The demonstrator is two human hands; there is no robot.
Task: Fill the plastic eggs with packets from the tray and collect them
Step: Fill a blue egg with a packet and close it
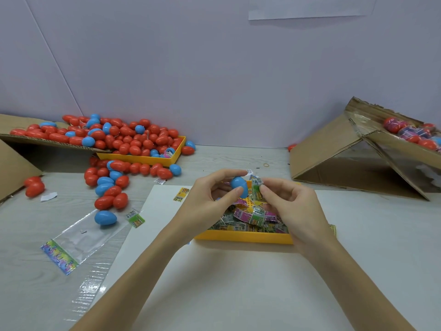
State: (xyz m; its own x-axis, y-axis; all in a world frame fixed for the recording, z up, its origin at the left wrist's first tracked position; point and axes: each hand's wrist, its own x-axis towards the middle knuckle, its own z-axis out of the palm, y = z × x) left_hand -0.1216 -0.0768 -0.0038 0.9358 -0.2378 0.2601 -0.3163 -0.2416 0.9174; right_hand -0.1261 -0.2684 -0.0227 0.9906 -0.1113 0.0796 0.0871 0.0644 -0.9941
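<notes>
A blue egg (239,185) is held beside a green printed packet (258,188). Below them, a yellow tray (243,236) is filled with packets (248,217) printed in green, pink and yellow with black barcodes. A pile of eggs (124,137), mostly red with a few blue, is spread over a second yellow tray (143,160) and brown cardboard (14,154). A clear bag (78,237) is topped with a rainbow-patterned strip. Red eggs are seen in a brown box (353,158). The table (21,271) is pale grey wood-grained.
</notes>
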